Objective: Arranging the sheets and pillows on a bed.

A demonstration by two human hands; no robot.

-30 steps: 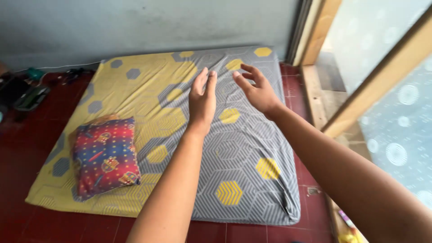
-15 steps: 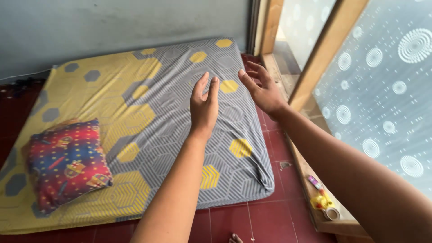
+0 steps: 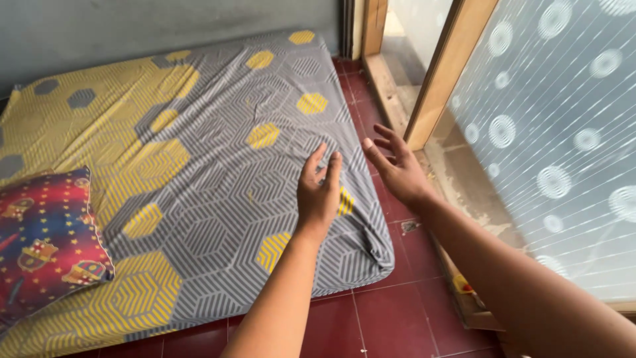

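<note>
The floor (image 3: 397, 311) is dark red tile. On it, against a grey wall (image 3: 132, 26), lies a low mattress covered with a grey and yellow fitted sheet with a hexagon pattern (image 3: 218, 166). To the right stand a wooden door frame (image 3: 444, 79) and a frosted glass panel with a white circle pattern (image 3: 563, 132).

Left hand (image 3: 318, 192): extended over the right-hand part of the sheet, near the front corner of the mattress. The fingers are straight and close together, and the palm faces right. The grip is open and holds nothing. Contact with the sheet cannot be determined.

Right hand (image 3: 397, 169): just beside the left hand, over the right edge of the mattress and the floor tiles. The fingers are spread and slightly curled, and the palm faces left. The grip is wide and holds nothing.

A square red and blue pillow with crest prints (image 3: 46, 235) lies on the yellow left part of the sheet, well apart from both hands.
</note>
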